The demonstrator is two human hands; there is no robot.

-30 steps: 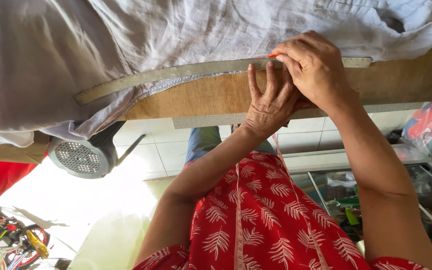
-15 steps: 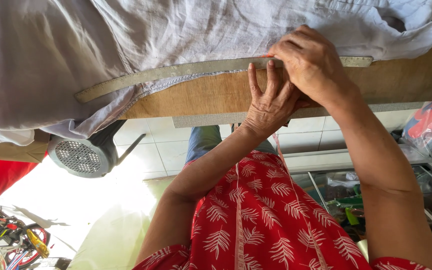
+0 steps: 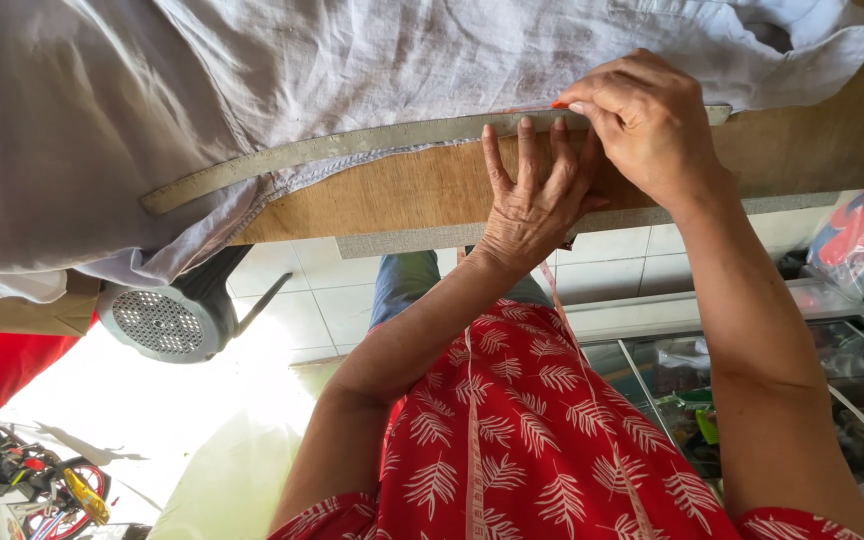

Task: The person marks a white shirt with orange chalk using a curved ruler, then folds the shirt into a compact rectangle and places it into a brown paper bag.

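Wooden table: left hand pins curved ruler; right hand marks cloth.

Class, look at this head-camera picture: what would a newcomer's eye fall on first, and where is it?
First, the two hands at upper centre: the left hand pressing a long curved ruler flat, the right hand pinching something orange at its edge. Then the pale crumpled cloth on the wooden table, and the red leaf-print garment below.

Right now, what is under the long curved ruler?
The ruler lies on pale cloth spread over a wooden table. Two hands cover its right part, so nothing there can be seen.
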